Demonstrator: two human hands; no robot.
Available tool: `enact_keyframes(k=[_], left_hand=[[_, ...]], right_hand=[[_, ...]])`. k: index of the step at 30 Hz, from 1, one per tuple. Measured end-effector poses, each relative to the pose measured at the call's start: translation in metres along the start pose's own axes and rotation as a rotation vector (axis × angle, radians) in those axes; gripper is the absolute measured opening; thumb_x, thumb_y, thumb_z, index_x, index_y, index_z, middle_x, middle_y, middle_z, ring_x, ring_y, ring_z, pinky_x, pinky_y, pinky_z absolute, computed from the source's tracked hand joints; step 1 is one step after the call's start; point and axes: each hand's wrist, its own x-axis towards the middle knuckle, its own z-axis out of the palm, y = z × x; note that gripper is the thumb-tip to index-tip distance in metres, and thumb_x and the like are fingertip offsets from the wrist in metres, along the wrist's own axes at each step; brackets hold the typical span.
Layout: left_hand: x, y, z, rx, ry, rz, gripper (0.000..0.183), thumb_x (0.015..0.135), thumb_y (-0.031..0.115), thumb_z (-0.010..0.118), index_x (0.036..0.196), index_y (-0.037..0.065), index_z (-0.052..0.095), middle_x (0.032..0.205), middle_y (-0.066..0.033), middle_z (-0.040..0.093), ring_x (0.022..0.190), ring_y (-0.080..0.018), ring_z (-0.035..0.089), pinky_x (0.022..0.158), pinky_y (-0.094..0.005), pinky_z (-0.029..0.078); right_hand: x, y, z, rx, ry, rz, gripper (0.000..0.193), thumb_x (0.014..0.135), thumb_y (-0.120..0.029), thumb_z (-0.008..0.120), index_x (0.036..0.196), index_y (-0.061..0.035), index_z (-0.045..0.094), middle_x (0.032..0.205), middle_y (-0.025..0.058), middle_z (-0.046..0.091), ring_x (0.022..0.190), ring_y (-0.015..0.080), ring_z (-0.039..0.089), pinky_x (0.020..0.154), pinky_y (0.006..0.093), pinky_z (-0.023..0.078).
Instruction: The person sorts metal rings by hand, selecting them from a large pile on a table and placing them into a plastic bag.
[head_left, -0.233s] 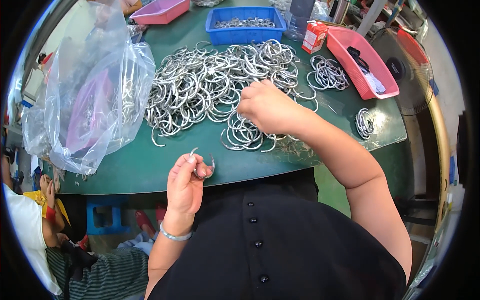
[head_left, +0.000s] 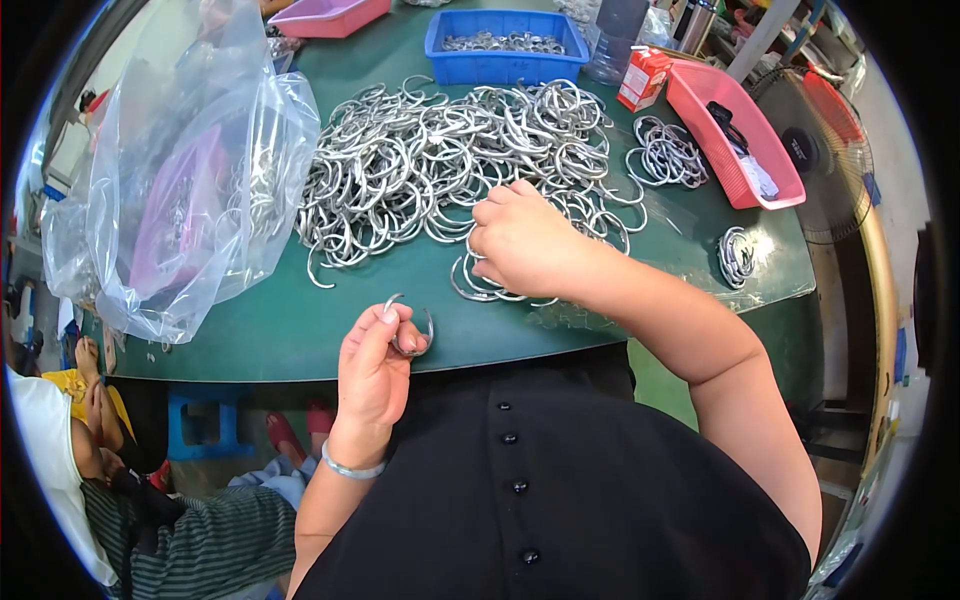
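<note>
Left hand pinches a C-shaped metal ring above bench front edge; gap faces up-frame, away from the body, no clear long axis. Right hand curled over ring pile front, grip can't tell. Versus earlier: right hand nearer the body, left grip unchanged.

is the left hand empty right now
No, the left hand holds a curved silver metal piece in its fingers.
</note>
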Motion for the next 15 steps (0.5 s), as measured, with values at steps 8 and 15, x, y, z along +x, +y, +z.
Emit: enact_keyframes(k=[8,15], left_hand=[[-0.002,-0.002,-0.005,-0.019,0.001,-0.015,0.012,0.086,0.013,0.05,0.085,0.003,0.057,0.064,-0.0016,0.051,0.061,-0.0104,0.047,0.066,-0.0269,0.041],[-0.001,-0.003,-0.004,-0.025,-0.013,-0.021,0.012,0.086,0.013,0.049,0.085,0.003,0.057,0.063,-0.0016,0.051,0.061,-0.0105,0.047,0.066,-0.0268,0.041]], right_hand=[[-0.018,-0.01,-0.004,0.14,0.342,0.141,0.005,0.067,-0.011,0.062,0.065,-0.0073,0.059,0.074,0.0029,0.051,0.078,0.0223,0.047,0.071,0.0348,0.034],[-0.048,-0.013,-0.014,0.308,0.461,0.203,0.006,0.069,-0.005,0.064,0.074,-0.0054,0.061,0.071,0.004,0.052,0.071,0.0224,0.05,0.064,0.0322,0.039]])
